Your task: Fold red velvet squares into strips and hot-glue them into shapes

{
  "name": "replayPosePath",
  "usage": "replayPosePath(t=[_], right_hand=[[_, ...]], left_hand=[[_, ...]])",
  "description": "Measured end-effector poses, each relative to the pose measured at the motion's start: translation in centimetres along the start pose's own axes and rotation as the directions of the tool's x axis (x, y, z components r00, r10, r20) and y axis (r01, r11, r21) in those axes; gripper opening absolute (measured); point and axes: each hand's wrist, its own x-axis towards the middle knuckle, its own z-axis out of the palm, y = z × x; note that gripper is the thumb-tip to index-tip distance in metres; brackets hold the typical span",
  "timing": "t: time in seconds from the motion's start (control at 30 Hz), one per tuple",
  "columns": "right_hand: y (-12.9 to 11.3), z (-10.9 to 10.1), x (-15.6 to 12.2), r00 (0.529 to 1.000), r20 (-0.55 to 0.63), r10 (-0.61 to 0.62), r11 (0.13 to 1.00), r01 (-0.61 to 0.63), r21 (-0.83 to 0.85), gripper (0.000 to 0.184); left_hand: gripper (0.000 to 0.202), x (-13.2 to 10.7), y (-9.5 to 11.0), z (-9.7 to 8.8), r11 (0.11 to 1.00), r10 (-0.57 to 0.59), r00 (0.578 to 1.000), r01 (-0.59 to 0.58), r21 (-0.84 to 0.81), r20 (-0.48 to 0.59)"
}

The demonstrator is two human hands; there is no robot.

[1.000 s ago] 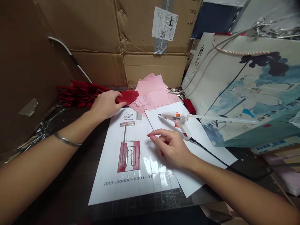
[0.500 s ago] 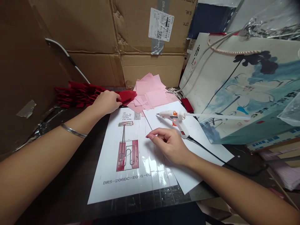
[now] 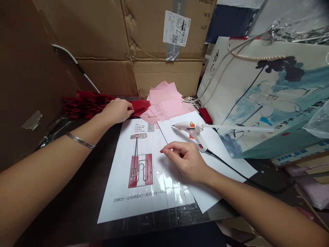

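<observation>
Pinching red paper (image 3: 140, 107) in the left hand (image 3: 115, 110), right hand (image 3: 186, 161) loosely curled beside a glue gun (image 3: 191, 130).

stacked cardboard cartons (image 3: 89, 31) behind, white barcode label (image 3: 176, 28) taped on; lotus-painted paper gift bag (image 3: 267, 99) tilted at right.

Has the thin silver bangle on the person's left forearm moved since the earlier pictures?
Yes: the thin silver bangle has shifted forward, nearer the far left corner of the white printed sheet.
</observation>
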Motion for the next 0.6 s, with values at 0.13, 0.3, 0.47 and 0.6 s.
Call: replayPosePath(t=[0.13,0.3,0.47,0.6], right_hand=[[-0.1,0.0,0.1,1.0,0.006,0.013,1.0,-0.013,0.007,0.024],[0.0,-0.2,0.3,0.988,0.05,0.143,0.972,-0.149,0.18,0.037],[-0.2,-0.3,0.6,0.927,0.237,0.291,0.764,-0.374,0.526,0.051],[-0.4,-0.2,1.0,0.952,0.081,0.295,0.771,-0.288,0.569,0.028]], left_hand=[[0.029,-1.3,1.8,-1.6,0.989,-0.093,0.964,0.06,-0.139,-0.25],[0.011,-5.8,6.1,-3.0,0.701,-0.202,0.882,-0.173,-0.692,-0.425],[0.012,-11.1,9.2,-1.4,0.008,-0.165,0.986,-0.03,-1.0,-0.031],[0.012,-12.1,9.1,0.7,-0.123,-0.102,0.989,0.09,-0.988,0.103]])
